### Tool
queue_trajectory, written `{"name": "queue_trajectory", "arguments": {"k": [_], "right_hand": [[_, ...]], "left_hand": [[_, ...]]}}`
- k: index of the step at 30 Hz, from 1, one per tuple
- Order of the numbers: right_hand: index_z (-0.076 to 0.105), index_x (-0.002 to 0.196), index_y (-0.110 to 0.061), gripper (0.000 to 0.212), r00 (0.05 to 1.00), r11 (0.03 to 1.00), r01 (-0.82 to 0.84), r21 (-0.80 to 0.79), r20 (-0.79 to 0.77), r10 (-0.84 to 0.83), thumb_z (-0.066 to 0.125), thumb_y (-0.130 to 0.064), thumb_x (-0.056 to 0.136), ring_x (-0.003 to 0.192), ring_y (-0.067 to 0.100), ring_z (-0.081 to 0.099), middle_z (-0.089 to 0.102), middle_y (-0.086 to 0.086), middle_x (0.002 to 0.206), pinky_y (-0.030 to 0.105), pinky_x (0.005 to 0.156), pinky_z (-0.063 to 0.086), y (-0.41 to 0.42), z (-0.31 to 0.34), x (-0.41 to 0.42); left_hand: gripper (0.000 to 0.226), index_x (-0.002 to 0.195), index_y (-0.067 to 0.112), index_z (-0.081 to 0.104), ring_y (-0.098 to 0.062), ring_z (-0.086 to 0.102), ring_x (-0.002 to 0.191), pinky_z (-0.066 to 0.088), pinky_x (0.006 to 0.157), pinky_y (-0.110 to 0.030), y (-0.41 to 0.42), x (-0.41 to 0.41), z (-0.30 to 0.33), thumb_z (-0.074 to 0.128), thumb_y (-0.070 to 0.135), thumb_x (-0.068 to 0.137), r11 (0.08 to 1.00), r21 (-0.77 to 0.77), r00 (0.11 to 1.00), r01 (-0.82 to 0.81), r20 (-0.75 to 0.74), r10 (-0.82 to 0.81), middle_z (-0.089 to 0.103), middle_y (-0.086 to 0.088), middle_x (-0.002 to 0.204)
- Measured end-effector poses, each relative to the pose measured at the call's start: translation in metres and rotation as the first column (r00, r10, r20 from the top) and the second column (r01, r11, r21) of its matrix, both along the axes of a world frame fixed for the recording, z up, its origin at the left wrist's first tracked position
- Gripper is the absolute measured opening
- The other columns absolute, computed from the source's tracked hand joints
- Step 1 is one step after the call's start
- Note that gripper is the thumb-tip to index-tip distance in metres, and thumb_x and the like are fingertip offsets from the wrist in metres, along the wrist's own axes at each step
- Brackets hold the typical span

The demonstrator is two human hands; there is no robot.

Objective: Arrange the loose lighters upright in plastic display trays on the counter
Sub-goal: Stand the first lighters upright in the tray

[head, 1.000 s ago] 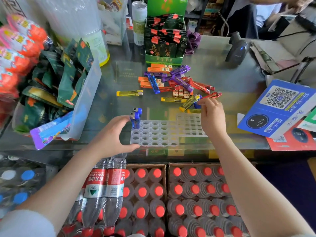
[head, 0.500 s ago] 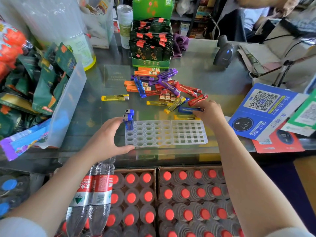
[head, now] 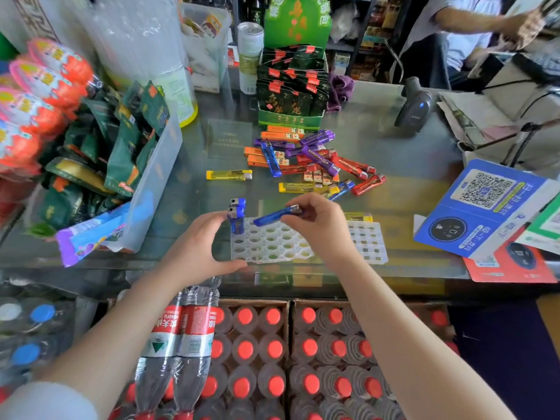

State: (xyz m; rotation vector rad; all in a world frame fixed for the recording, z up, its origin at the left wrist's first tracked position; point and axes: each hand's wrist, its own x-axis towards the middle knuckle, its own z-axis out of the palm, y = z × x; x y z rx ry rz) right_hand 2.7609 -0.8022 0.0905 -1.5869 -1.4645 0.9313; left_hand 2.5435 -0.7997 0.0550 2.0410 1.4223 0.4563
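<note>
Fingers of right hand (head: 318, 225) pinching blue lighter (head: 274, 216), tilted, above round-hole tray (head: 272, 242). Left hand (head: 198, 251) curled round tray's left edge, beside two upright blue lighters (head: 237, 215). Loose pile (head: 312, 160) on counter (head: 394, 147) beyond.

A single head-worn wide-angle view looks forward and steeply down, close over the glass worktop (head: 394, 140), with both forearms reaching in from the bottom edge.
</note>
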Motion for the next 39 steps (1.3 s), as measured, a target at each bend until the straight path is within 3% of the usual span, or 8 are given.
{"name": "queue_trajectory", "arguments": {"k": [9,15,17,21,26,29,33,39], "right_hand": [[0.064,0.091,-0.005,0.015,0.974,0.976,-0.194,0.096,0.137,0.180,0.068,-0.002,0.077,0.061,-0.009,0.055,0.061,-0.004,0.074,0.004,0.060,0.042,-0.006,-0.004,-0.055],[0.063,0.092,0.000,0.016,0.921,0.943,-0.283,0.174,0.323,0.216,0.067,-0.001,0.077,0.068,0.018,0.056,0.063,0.009,0.082,0.018,0.065,0.046,-0.007,-0.001,-0.070],[0.059,0.093,-0.001,0.019,0.946,0.966,-0.220,0.140,0.274,0.175,0.068,-0.002,0.076,0.070,0.014,0.059,0.064,0.005,0.078,0.021,0.066,0.049,-0.006,0.000,-0.075],[0.056,0.090,-0.008,0.020,0.993,0.996,-0.065,0.057,0.101,0.060,0.069,-0.004,0.075,0.057,-0.005,0.054,0.054,-0.016,0.066,0.005,0.055,0.041,-0.005,-0.005,-0.087],[0.063,0.088,-0.005,0.015,0.945,0.974,-0.209,0.091,0.275,0.177,0.070,-0.010,0.076,0.052,-0.005,0.040,0.041,-0.020,0.065,0.008,0.052,0.032,-0.003,-0.009,-0.090],[0.063,0.090,-0.006,0.018,0.902,0.965,-0.237,0.112,0.393,0.176,0.069,-0.018,0.079,0.059,-0.002,0.039,0.055,-0.006,0.080,0.012,0.053,0.028,0.001,-0.011,-0.087],[0.061,0.102,-0.010,0.027,0.831,0.955,-0.294,0.044,0.505,0.233,0.066,-0.027,0.081,0.078,0.017,0.054,0.062,0.003,0.102,0.032,0.065,0.046,-0.002,-0.014,-0.074],[0.062,0.097,-0.008,0.012,0.894,0.986,0.087,0.140,0.425,-0.139,0.053,-0.010,0.089,0.077,0.015,0.053,0.064,0.006,0.098,0.023,0.066,0.039,0.015,-0.013,0.000]], "left_hand": [[0.096,0.128,0.018,0.045,-0.012,0.044,0.119,0.035,0.101,-0.031,-0.004,-0.025,-0.009,0.060,0.074,0.051,0.997,0.064,0.996,-0.049,0.081,0.043,0.049,0.003,0.126],[0.094,0.132,0.019,0.042,-0.014,0.042,0.123,0.033,0.102,-0.028,-0.001,-0.028,-0.009,0.069,0.065,0.055,0.998,0.051,0.998,-0.024,0.056,0.021,0.049,0.001,0.131],[0.088,0.133,0.019,0.042,-0.013,0.040,0.123,0.029,0.099,-0.022,0.000,-0.028,-0.008,0.079,0.049,0.058,0.999,0.041,0.998,-0.026,0.062,0.023,0.048,0.002,0.132],[0.083,0.131,0.024,0.042,-0.011,0.041,0.122,0.029,0.093,-0.019,0.000,-0.028,-0.006,0.081,0.041,0.060,0.998,0.049,0.997,-0.034,0.077,0.030,0.049,0.005,0.131],[0.088,0.135,0.026,0.037,-0.014,0.042,0.124,0.033,0.098,-0.027,0.002,-0.028,-0.006,0.080,0.043,0.060,0.999,0.028,0.998,-0.027,0.064,0.025,0.048,0.002,0.134],[0.088,0.136,0.026,0.037,-0.013,0.041,0.126,0.032,0.099,-0.027,0.003,-0.029,-0.006,0.080,0.044,0.061,0.999,0.025,0.999,-0.023,0.047,0.021,0.046,0.004,0.137],[0.085,0.133,0.026,0.039,-0.014,0.043,0.125,0.035,0.097,-0.027,0.004,-0.027,-0.005,0.079,0.046,0.060,0.999,0.018,0.999,-0.028,0.030,0.028,0.047,0.004,0.135],[0.089,0.137,0.029,0.032,-0.010,0.037,0.128,0.030,0.098,-0.024,0.009,-0.018,-0.002,0.078,0.046,0.062,0.999,-0.020,0.999,-0.047,0.018,0.047,0.040,0.007,0.141]]}}
